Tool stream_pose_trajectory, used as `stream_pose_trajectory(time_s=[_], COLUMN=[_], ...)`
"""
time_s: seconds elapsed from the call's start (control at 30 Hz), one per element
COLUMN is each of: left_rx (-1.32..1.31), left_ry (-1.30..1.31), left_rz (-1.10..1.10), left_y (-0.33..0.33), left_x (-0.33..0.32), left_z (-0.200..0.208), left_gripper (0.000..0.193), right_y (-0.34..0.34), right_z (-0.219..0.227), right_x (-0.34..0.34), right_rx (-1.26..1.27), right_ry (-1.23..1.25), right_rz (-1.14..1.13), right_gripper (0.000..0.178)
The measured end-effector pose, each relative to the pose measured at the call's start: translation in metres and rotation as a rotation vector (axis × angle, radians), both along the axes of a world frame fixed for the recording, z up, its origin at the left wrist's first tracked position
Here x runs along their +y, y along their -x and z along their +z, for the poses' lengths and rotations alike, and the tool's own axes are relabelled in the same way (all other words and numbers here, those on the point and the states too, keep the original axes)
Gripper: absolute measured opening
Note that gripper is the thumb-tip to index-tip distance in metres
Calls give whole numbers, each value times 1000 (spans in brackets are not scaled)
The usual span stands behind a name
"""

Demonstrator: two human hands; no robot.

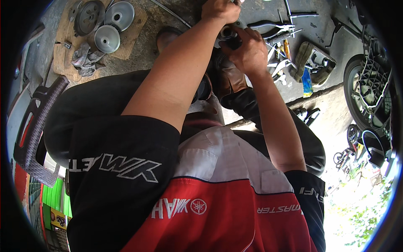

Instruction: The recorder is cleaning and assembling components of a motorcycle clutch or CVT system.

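My left hand (220, 11) is closed in a fist at the top edge of the view. Its grip runs partly out of the picture, and what it holds is hidden apart from a small pale tip by the fingers. Just below and to the right, my right hand (250, 52) curls its fingers and thumb around a round metal part (228, 32) with a hole in its middle. A dark area shows under that part, between thumb and fingers. Both hands work close together above my shoes (231, 77).
On a board (130, 31) at left lie a dark slotted disc (89, 18), silver pulley discs (107, 39) and a grey rag (86, 59). Pliers (270, 29), a yellow-handled screwdriver (287, 49) and a metal housing (315, 63) lie right. A wheel (354, 84) stands far right.
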State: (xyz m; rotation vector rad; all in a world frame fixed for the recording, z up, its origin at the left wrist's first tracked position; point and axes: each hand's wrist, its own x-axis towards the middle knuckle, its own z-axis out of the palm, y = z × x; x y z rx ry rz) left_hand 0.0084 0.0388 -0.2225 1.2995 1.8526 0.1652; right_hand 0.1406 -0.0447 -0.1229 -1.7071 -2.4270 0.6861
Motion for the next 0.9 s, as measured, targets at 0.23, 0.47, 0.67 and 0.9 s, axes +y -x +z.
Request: stream_pose_trajectory(time_s=[0.23, 0.47, 0.67, 0.9], left_rx=[117, 65, 2, 53], left_ry=[-274, -233, -176, -132], left_rz=[-14, -29, 58, -33], left_y=[-8, -4, -4, -2], left_x=[-5, -1, -3, -2], left_z=[-35, -32, -23, -30], left_gripper=[33, 34, 33, 36], right_y=[13, 22, 10, 10], right_z=[-5, -1, -14, -11], right_x=[13, 11, 7, 16], right_rx=[-221, -202, -285, -271], right_ry=[53, -233, -34, 30], right_rz=[96, 2, 79, 160], right_gripper=[50, 47, 56, 55])
